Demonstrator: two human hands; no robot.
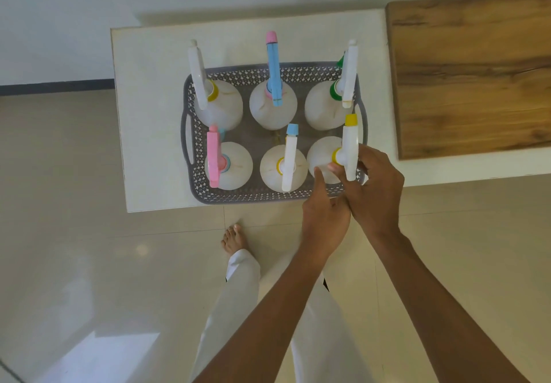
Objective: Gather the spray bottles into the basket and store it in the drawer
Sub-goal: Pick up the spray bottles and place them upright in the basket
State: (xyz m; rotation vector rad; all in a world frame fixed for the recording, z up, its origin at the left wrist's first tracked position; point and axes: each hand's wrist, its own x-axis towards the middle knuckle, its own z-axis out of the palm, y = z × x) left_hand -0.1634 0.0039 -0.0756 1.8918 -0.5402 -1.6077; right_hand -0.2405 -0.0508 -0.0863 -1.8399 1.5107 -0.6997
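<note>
A grey perforated basket (256,198) stands on a small white table (149,120). Several translucent white spray bottles stand upright in it in two rows, nozzles pointing away from me. The back row has white (219,105), blue-and-pink (273,105) and green-collared (326,108) sprayers. In front stand a pink-headed bottle (229,168) and a bottle with a blue nozzle (283,171). My right hand (375,189) grips the sprayer head of the front-right bottle (323,153), which has a yellow nozzle. My left hand (325,218) reaches up beside it, one fingertip touching the bottle's body.
A wooden board (471,72) lies on a white surface to the right of the table. Pale glossy floor tiles surround the table. My bare foot (234,238) and white trouser legs are below the table's front edge. No drawer shows.
</note>
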